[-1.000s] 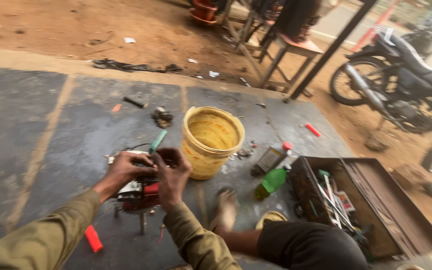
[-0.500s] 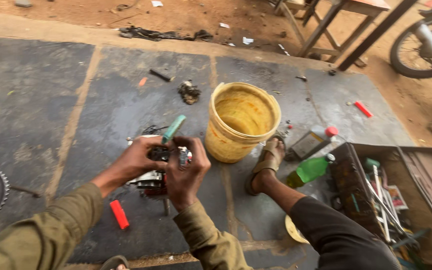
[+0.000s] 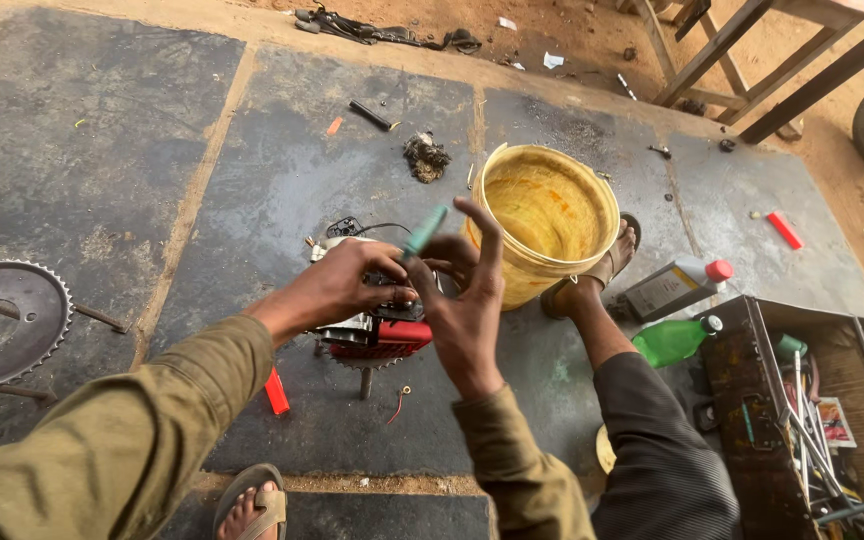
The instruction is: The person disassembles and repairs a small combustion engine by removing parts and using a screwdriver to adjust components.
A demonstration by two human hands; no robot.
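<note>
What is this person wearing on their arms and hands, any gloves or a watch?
Both arms are covered by long, loose sleeves of olive-khaki cloth, creased and a little grubby, that end at the wrists. The left hand and right hand are bare: no gloves. No watch, ring or bracelet shows, though the cuffs may hide the wrists.

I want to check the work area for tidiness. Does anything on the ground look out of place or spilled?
Yes. Small parts lie scattered on the dark slabs: a large toothed sprocket at the left edge, a dark clump of debris beyond the yellow bucket, and a green bottle lying on its side by the toolbox. No spilled liquid is visible.
</note>
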